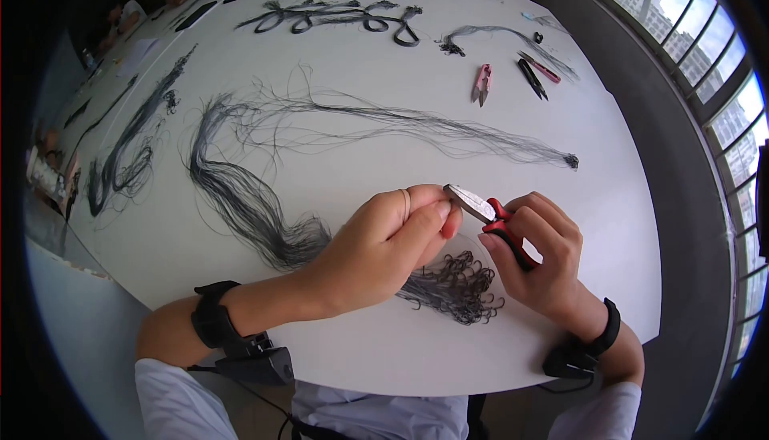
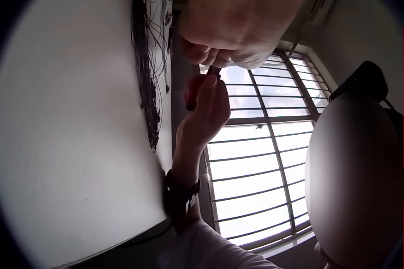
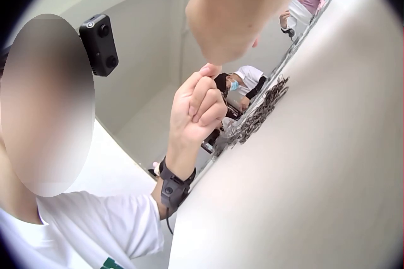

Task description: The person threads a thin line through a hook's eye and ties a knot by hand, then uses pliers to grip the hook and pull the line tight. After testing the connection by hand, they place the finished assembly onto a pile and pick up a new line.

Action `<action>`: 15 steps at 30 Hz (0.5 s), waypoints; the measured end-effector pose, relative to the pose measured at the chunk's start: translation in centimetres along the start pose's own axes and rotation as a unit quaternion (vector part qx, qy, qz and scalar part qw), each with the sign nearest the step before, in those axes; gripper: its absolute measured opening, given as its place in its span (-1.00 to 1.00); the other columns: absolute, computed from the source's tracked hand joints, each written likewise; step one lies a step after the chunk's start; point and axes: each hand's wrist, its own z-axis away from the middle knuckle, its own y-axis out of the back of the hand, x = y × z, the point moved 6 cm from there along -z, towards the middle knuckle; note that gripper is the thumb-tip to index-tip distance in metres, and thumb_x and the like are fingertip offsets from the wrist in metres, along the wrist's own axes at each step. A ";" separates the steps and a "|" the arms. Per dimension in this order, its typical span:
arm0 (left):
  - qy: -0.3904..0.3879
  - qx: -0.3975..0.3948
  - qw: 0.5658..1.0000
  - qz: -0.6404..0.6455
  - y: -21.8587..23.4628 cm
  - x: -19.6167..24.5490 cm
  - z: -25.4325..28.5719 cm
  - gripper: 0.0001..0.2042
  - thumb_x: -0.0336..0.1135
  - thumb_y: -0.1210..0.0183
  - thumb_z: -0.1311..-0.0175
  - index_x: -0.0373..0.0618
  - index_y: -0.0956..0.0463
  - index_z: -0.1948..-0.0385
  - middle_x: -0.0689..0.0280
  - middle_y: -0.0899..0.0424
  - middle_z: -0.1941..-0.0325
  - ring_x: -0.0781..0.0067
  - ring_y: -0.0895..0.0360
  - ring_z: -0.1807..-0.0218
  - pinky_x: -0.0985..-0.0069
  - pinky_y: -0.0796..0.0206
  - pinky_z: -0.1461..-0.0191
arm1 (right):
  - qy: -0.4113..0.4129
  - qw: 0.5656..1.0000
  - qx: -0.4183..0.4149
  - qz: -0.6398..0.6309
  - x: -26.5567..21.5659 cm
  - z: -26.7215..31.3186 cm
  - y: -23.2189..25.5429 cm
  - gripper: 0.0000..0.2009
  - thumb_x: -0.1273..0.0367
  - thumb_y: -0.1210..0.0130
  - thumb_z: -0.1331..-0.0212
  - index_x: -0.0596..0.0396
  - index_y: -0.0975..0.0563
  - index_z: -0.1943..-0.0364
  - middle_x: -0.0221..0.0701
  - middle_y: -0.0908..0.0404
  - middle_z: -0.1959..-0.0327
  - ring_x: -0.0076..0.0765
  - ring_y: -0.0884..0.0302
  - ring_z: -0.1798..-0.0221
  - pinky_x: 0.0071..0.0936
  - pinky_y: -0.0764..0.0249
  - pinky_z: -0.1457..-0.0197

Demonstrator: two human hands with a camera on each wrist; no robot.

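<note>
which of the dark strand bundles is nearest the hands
The large bundle that the left hand partly hides in the head view, its curled ends showing near the right hand; the others, like the looped row, lie farther away.

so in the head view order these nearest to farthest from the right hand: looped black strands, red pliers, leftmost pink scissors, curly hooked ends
1. Red pliers: gripped in the right hand.
2. Curly hooked ends: on the table, just left of that hand.
3. Leftmost pink scissors: farther up the table.
4. Looped black strands: far side, to the left.
</note>
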 end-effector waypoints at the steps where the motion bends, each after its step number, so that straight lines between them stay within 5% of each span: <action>1: -0.002 0.006 1.000 -0.002 0.1 0.0 0.0 -0.76 -0.28 0.29 -0.40 -0.17 -0.29 0.42 0.58 -0.08 0.77 0.81 0.09 0.73 0.72 0.23 0.66 | 0.000 1.000 0.000 0.000 0.0 0.1 0.0 -0.75 0.49 -0.30 0.22 0.13 -0.37 0.64 -0.37 -0.39 0.63 -0.34 -0.29 0.61 -0.48 -0.24 0.58; 6: -0.004 -0.003 1.000 -0.002 0.1 0.0 -0.1 -0.76 -0.29 0.29 -0.40 -0.17 -0.28 0.42 0.58 -0.07 0.77 0.81 0.11 0.73 0.72 0.24 0.67 | -0.060 0.997 -0.007 -0.047 0.7 0.2 -0.1 -0.78 0.51 -0.25 0.18 0.15 -0.37 0.63 -0.34 -0.39 0.62 -0.32 -0.29 0.60 -0.49 -0.23 0.54; 15: 0.014 -0.007 0.998 0.053 0.1 0.4 0.0 -0.76 -0.26 0.30 -0.42 -0.14 -0.26 0.42 0.59 -0.05 0.77 0.81 0.13 0.74 0.72 0.28 0.68 | -0.015 1.000 -0.002 -0.017 0.9 -0.2 0.1 -0.82 0.46 -0.24 0.21 0.18 -0.45 0.55 -0.22 -0.46 0.33 -0.16 -0.36 0.32 -0.37 -0.31 0.33</action>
